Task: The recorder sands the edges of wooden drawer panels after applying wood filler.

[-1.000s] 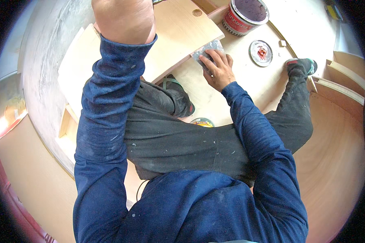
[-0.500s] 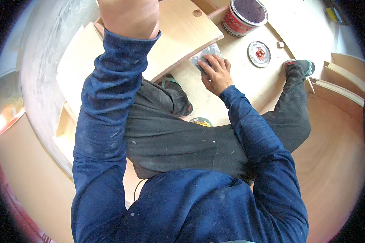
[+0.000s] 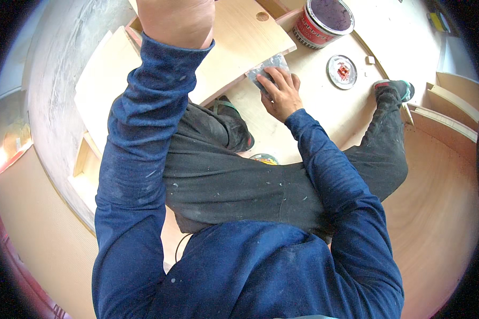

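Note:
Fingers of my right hand (image 3: 282, 95) are closed over a flat grey, pale-smeared scraper-like piece (image 3: 269, 64). It lies at the front edge of a pale wooden panel (image 3: 239, 37), close to the corner. Which part of it touches the edge, I cannot tell. My left arm reaches forward over the panel's left part. Of my left hand (image 3: 178, 21) only the wrist and heel show at the top rim; its fingers are out of the picture.
A red and white tub (image 3: 310, 31) with dark residue inside stands beyond the panel. Nearer lies a round lid (image 3: 341, 72) with a reddish smear, beside a small wooden block (image 3: 370, 60). My shoes (image 3: 231, 122) flank the work area. Curved wooden pieces (image 3: 447, 119) stand at right.
My right hand and the grey piece have shifted slightly left along the panel's edge. The view has drifted a little; my left arm keeps nearly the same pose.

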Demonstrator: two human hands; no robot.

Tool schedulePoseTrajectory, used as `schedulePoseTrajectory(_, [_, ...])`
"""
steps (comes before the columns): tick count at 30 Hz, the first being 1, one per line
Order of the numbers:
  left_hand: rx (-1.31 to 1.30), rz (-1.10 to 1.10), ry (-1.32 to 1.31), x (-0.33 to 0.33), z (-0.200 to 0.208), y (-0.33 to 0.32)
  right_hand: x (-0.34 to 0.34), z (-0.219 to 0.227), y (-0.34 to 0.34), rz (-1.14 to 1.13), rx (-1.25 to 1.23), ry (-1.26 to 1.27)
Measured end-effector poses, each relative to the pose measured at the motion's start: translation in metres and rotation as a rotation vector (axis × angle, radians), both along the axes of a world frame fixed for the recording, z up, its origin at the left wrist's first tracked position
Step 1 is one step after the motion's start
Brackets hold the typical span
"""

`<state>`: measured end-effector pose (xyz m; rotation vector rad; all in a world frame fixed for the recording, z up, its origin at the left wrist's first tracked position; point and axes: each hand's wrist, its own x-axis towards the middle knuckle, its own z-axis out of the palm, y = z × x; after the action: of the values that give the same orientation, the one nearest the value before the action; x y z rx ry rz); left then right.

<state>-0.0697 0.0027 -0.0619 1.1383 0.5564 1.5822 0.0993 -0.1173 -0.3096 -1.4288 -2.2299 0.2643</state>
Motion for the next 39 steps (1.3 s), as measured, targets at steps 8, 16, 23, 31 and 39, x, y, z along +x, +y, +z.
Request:
schedulePoseTrajectory(8, [-0.090,0.181,0.053,0.008,0.005,-0.004,0.007,0.026,-0.008,0.001,-0.096,-0.125])
schedulePoseTrajectory(16, [-0.391,-0.103,-0.084,0.015,-0.040,-0.005,0.034,0.165,0.033,-0.138,-0.175,1.350])
schedulePoseTrajectory(23, [-0.229,0.203,0.141,0.044,-0.056,-0.030,0.020,0.174,0.020,-0.165,-0.137,1.013])
schedulePoseTrajectory(31, [0.011,0.325,0.302,0.038,-0.031,-0.018,0.048,0.173,0.030,-0.261,-0.053,0.534])
schedulePoseTrajectory(39, [0.111,0.144,0.414,0.051,-0.045,-0.031,0.036,0.214,0.028,-0.189,0.151,0.438])
